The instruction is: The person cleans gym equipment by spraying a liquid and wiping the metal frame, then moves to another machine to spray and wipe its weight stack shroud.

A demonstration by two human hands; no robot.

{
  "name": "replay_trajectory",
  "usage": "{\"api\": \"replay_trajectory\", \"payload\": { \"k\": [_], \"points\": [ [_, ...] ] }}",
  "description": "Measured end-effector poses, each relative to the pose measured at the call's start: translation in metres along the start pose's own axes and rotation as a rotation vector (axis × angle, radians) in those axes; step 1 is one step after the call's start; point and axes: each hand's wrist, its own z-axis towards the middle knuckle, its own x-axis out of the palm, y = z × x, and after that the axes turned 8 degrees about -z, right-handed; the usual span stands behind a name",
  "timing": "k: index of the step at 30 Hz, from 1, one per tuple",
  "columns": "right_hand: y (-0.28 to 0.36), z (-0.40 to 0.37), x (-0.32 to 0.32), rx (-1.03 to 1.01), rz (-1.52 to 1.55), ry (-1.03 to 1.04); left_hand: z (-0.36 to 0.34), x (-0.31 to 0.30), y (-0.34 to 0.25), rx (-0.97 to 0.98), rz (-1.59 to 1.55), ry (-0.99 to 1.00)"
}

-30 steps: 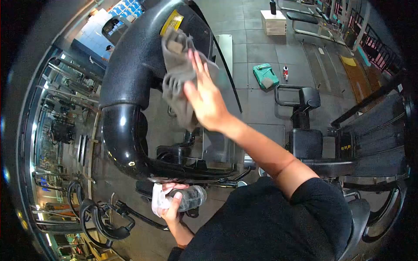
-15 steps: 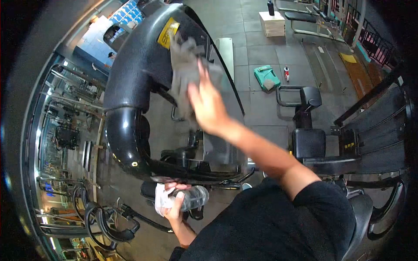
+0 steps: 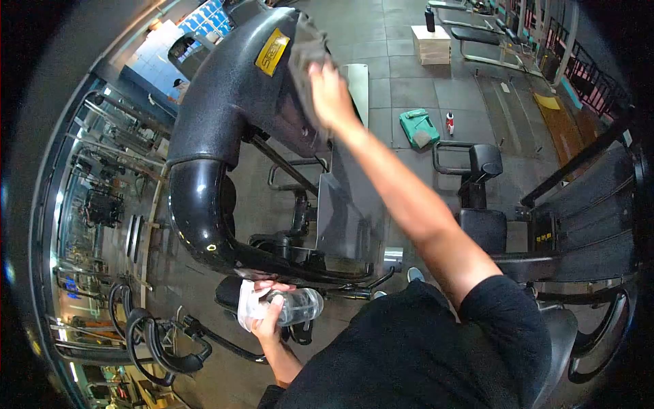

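My right hand (image 3: 331, 97) reaches far forward and presses a grey cloth (image 3: 306, 51) against the dark panel at the top of a black gym machine (image 3: 204, 136). Just left of the cloth is a yellow label (image 3: 272, 52) on the machine's housing. Lower down, my left hand (image 3: 270, 315) is wrapped round a clear plastic bottle (image 3: 300, 307) with a white top, probably a spray bottle. The bottle lies tilted on its side below the machine's curved black tube. Some of the left fingers are hidden behind it.
On the floor ahead lie a green case (image 3: 418, 127) and a small red-and-white bottle (image 3: 449, 123). Behind them a wooden box (image 3: 432, 48) carries a dark bottle (image 3: 430, 19). A padded seat (image 3: 482, 230) stands at right; a mirror wall (image 3: 102, 198) runs along the left.
My right hand and the cloth have moved up along the panel, away from me, uncovering the yellow label and the panel's lower part. My left hand keeps its hold on the bottle.
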Motion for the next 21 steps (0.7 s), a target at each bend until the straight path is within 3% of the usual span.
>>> {"api": "replay_trajectory", "payload": {
  "k": [3,5,8,10,12,13,14,17,18,21],
  "points": [
    [0.041,-0.115,-0.027,-0.312,0.074,0.052,-0.001,-0.004,0.001,-0.005,0.04,0.02],
    [0.058,-0.129,-0.039,-0.326,0.104,0.184,-0.003,0.001,-0.001,-0.019,0.014,-0.024],
    [0.05,-0.066,-0.019,-0.278,0.125,0.113,-0.003,-0.002,0.002,-0.008,0.029,-0.021],
    [0.034,0.001,-0.004,-0.173,0.072,0.139,-0.003,-0.002,0.002,0.009,0.027,0.003],
    [-0.002,0.08,0.024,-0.209,0.02,0.094,-0.004,0.002,-0.001,-0.009,0.036,-0.026],
    [-0.017,0.113,0.035,-0.125,0.151,0.101,-0.005,0.004,-0.003,-0.033,0.048,-0.046],
    [-0.009,0.133,0.02,0.097,0.105,0.318,-0.006,0.002,-0.004,-0.031,0.089,-0.052],
    [0.005,0.099,0.014,-0.047,-0.027,0.205,-0.006,0.006,-0.003,-0.02,0.084,-0.061],
    [-0.006,0.072,0.024,-0.115,-0.039,0.105,-0.005,0.005,-0.001,-0.013,0.081,-0.057],
    [0.017,-0.05,-0.02,-0.198,0.085,0.142,-0.005,-0.006,0.004,0.103,0.234,0.023]
  ]
}}
